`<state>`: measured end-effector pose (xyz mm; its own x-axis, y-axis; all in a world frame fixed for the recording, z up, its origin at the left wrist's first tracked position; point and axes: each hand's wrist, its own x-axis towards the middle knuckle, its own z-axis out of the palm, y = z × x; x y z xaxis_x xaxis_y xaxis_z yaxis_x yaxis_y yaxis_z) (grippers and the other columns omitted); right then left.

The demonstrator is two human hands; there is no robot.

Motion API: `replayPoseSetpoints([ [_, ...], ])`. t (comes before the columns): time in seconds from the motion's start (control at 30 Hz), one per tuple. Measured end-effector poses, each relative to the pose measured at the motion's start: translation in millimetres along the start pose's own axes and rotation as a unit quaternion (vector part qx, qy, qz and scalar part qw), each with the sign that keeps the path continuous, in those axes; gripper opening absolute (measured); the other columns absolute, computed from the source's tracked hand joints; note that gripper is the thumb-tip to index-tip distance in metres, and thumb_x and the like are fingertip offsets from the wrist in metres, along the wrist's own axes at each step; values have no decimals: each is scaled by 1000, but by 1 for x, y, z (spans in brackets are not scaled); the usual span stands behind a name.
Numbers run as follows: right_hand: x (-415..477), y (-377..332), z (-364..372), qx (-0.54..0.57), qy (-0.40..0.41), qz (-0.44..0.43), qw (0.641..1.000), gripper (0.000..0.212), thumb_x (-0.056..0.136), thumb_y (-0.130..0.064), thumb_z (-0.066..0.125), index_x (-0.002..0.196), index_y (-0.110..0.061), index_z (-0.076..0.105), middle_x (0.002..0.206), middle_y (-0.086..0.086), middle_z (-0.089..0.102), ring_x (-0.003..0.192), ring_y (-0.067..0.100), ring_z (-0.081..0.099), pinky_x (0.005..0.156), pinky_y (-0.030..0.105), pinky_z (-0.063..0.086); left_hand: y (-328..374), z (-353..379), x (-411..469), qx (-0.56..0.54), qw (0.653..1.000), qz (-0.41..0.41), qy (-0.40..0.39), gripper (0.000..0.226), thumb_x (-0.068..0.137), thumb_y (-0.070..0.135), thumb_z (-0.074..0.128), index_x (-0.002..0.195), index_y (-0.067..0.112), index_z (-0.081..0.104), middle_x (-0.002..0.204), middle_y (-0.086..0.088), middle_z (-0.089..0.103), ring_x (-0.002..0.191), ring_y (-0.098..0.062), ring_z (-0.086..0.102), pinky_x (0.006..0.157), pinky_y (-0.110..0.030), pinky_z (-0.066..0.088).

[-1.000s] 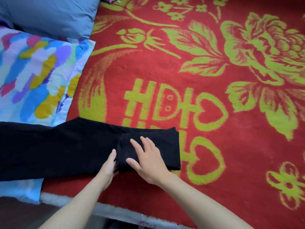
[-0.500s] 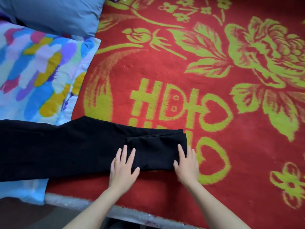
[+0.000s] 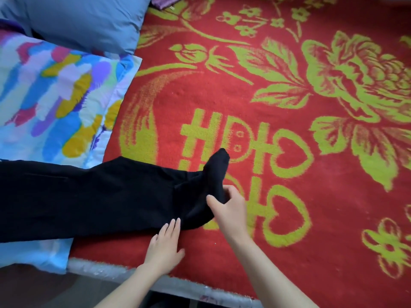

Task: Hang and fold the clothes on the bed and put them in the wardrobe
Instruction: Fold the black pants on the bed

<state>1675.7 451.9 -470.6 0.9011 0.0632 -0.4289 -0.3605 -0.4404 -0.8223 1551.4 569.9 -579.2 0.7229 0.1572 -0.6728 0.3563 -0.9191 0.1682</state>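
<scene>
My right hand (image 3: 231, 207) grips the folded end of the black trousers (image 3: 100, 196), lifting it; my left hand (image 3: 164, 247) rests flat, fingers straight, on the red blanket (image 3: 289, 218).

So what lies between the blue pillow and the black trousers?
A multicoloured pillow, seen in the head view. It lies against the blue pillow, and the trousers run across its near part.

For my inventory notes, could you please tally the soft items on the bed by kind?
Black trousers: 1
Pillows: 2 (blue pillow, multicoloured pillow)
Red floral blanket: 1
Purple cloth, cut off at the edge: 1
Total: 5
</scene>
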Motion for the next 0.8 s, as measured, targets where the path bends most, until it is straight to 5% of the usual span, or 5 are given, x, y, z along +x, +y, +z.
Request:
replayPoseSetpoints([
  [0.2,-35,-39,114,-167,-267,-135,939,51,87,-36,56,133,-16,47,121,9,55,116,24,44,96,33,35,-28,1,-37,-22,998,-27,48,83,43,42,88,113,5,66,106,-16,66,92,-31,67,70,-39,56],
  [0.37,-28,6,152,-413,-323,-59,849,52,99,-41,34,146,-21,26,157,13,8,144,33,0,111,51,15,-73,6,-59,5,993,-99,63,86,64,37,82,130,-7,48,133,-21,50,121,-33,51,94,-45,47],
  [0.43,-25,26,156,-474,-317,-27,821,43,98,-32,38,138,-16,38,158,13,0,144,35,-2,111,51,18,-96,2,-64,-13,991,-110,80,82,33,21,95,103,-11,66,105,-25,66,94,-37,66,69,-50,57],
  [0.67,-9,54,153,-275,-40,144,950,66,89,-20,55,146,-15,22,151,15,23,137,32,26,106,43,30,-147,-20,-50,-19,983,-109,148,85,48,18,88,123,-6,57,130,-27,53,114,-39,57,82,-53,49],
  [0.8,7,43,137,-64,-78,267,958,35,79,-4,68,110,-3,50,96,8,61,85,24,59,75,35,51,-165,-5,-36,-19,994,-90,52,78,92,28,43,150,11,-6,157,-5,-13,145,-17,-4,115,-38,13],
])
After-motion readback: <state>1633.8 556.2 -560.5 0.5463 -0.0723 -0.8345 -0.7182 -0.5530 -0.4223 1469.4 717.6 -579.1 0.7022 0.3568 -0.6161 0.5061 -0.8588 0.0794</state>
